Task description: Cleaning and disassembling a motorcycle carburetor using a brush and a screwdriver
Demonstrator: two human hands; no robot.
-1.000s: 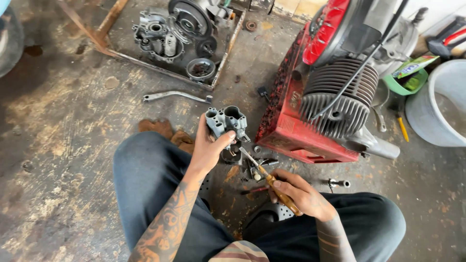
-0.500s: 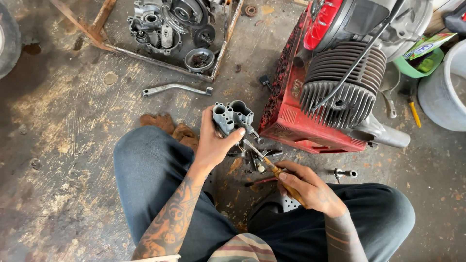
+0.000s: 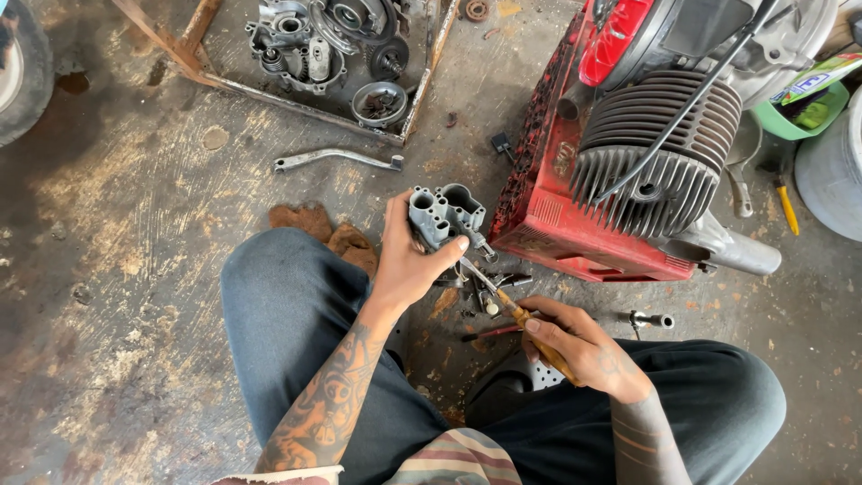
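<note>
Left hand clamped on the grey carburettor body, right hand gripping the screwdriver at its underside, apparently mid-unscrewing; steady alignment needed.

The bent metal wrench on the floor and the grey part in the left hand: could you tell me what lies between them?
Only bare, stained floor, seen from the head camera.

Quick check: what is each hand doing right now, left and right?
Left hand: closed around a grey metal carburetor body, held up above the floor.
Right hand: closed on a screwdriver, its tip at the carburetor body.
</note>
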